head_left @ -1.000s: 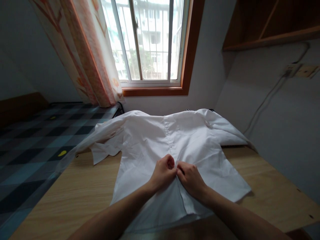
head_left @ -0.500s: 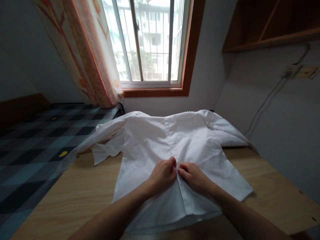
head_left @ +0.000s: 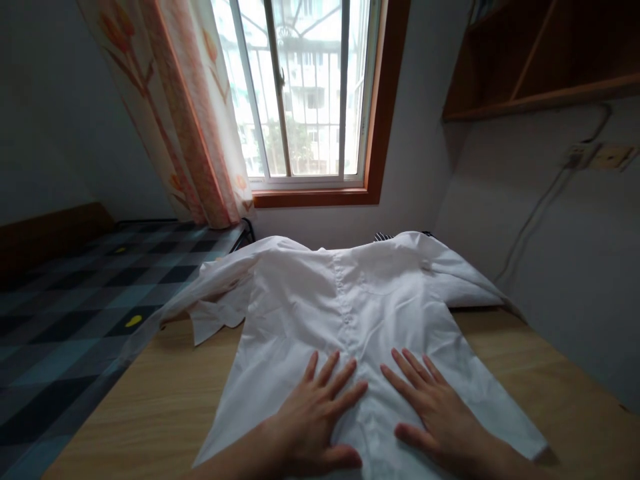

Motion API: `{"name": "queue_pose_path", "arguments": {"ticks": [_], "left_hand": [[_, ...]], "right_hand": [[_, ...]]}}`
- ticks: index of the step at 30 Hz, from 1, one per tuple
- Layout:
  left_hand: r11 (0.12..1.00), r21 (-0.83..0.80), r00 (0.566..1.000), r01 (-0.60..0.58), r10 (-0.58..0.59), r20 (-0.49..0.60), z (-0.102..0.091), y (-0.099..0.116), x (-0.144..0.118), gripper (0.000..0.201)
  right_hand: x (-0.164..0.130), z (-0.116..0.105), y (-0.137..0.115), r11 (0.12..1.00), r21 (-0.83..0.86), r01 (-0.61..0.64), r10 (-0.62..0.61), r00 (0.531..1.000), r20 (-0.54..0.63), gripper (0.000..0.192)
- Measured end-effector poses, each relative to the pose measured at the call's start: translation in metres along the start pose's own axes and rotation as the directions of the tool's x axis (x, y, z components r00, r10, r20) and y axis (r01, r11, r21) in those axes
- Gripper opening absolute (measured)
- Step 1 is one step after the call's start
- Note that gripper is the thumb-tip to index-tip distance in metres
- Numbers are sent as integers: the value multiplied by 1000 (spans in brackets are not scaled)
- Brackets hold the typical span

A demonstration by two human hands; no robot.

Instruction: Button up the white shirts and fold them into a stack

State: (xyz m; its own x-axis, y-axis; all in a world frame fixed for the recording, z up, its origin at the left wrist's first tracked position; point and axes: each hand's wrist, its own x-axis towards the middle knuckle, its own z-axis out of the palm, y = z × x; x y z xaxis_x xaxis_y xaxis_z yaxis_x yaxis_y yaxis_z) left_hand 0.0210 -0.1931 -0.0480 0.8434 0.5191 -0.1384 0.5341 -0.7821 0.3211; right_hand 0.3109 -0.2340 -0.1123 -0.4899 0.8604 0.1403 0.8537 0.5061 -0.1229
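Note:
A white long-sleeved shirt (head_left: 300,307) lies spread front side up, its button placket running down the middle. My left hand (head_left: 315,417) rests flat on the lower front, left of the placket, fingers spread. On the other side of the placket, my right hand (head_left: 435,407) also lies flat with its fingers apart. Neither hand grips anything. The sleeves stretch out to both sides, the left cuff folded over on the wooden table. The shirt's bottom hem falls outside the view.
Under the shirt is a light wooden table (head_left: 130,393). A bed with a checked cover (head_left: 165,257) stands at the left. Behind are a window (head_left: 315,120) and a patterned curtain (head_left: 185,133). A wooden shelf (head_left: 520,103) and a cable (head_left: 530,220) are on the right wall.
Both hands have let go of the placket, where their fingers were pinched together. They have opened, moved apart and come nearer to me, flat on the cloth. The view has tilted up slightly.

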Motion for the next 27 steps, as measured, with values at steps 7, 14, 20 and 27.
{"name": "queue_pose_path", "arguments": {"ticks": [7,14,20,27], "left_hand": [[989,-146,1000,11,-6,29,7,12,-13,69],[307,-934,600,-183,-718,-353,-74,-69,-26,48],[-115,-706,101,-699,-993,62,-125,-151,-41,30],[84,-877,-77,-473,-996,-54,-110,-150,-21,20]], "right_hand": [[-18,28,-5,967,-231,107,-174,940,-293,89],[20,-18,4,998,-63,11,-29,957,-288,44],[132,-58,60,976,-87,-200,145,893,-427,67],[175,-19,80,961,-147,-236,243,969,34,70]]}}
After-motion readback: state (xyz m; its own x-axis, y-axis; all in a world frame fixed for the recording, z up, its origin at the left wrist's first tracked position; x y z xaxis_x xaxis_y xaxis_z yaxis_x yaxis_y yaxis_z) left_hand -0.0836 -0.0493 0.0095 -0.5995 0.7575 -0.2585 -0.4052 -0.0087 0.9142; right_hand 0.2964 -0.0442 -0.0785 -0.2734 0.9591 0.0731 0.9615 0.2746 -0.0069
